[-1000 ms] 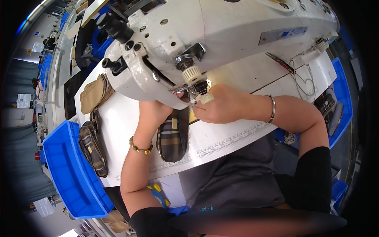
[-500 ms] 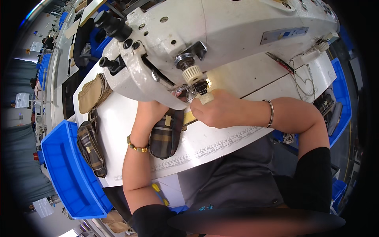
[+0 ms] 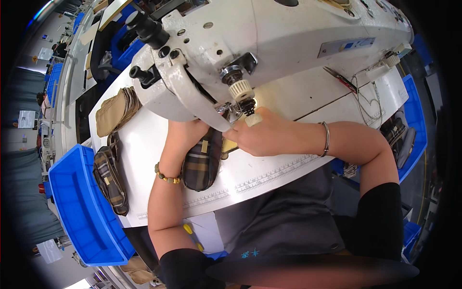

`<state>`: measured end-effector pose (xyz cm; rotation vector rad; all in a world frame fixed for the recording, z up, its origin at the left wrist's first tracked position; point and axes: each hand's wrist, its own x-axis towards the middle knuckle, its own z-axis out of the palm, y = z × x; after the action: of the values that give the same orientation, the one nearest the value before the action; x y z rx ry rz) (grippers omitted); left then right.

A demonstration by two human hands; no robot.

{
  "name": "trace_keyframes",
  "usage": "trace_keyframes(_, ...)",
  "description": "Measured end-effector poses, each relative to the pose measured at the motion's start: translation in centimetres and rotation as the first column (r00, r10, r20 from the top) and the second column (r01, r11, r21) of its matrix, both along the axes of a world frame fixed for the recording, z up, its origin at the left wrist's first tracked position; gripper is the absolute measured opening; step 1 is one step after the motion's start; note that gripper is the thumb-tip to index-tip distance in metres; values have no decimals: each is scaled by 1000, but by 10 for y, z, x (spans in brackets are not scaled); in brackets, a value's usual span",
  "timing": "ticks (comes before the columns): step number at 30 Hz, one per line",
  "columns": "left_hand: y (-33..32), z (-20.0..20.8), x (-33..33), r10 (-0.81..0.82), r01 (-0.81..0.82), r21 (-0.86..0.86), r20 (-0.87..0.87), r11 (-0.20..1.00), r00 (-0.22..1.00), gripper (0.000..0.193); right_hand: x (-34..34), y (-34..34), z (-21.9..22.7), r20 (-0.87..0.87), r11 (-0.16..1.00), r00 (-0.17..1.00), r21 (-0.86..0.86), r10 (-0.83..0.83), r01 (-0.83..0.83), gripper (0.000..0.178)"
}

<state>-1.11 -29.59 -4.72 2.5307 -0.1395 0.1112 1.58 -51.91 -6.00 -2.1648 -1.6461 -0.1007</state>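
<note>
The left grip (image 3: pixel 185 137) touches the upper end of one plaid pouch (image 3: pixel 199 166); its fingertips are hidden behind the sewing machine (image 3: pixel 288 45), so its closure cannot be told. The right grip (image 3: pixel 263 136) has its fingers curled in beside the pouch's upper end; whether it holds anything cannot be told. One beaded bracelet (image 3: pixel 167 179) is on the left wrist, one metal bangle (image 3: pixel 327 139) on the right. The pouch lies on the white table (image 3: pixel 149 176), its upper end beneath the single machine head. Further left: a second plaid pouch (image 3: pixel 111 185) and one stack of tan pieces (image 3: pixel 114 117), count unclear. Outermost, two blue bins flank the table, one left (image 3: pixel 65 207), one right (image 3: pixel 421 132).
</note>
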Motion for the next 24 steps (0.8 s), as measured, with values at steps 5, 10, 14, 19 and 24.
trace_keyframes(5, -10, 8, -5, 35, -40, 81, 61, 996, 997, 36, 2, 0, -1, -58, 1000, 998, 9, 8, -7, 16)
trace_keyframes(10, -10, 2, -5, 24, -55, 144, 209, 988, 978, 39, 4, -2, 0, -36, 979, 997, -191, 67, -72, 35)
trace_keyframes(14, -5, -4, -6, 16, -42, 134, 191, 990, 982, 37, 5, -1, -1, -40, 980, 997, -184, 66, -72, 31)
trace_keyframes(19, -12, 5, -8, 49, -72, 246, 97, 967, 994, 37, 6, -6, -4, 20, 992, 998, -119, 54, -51, 23)
trace_keyframes(24, -21, 11, -11, 112, -117, 152, 39, 981, 993, 29, 11, -13, 3, 4, 981, 997, -183, 73, -71, 20)
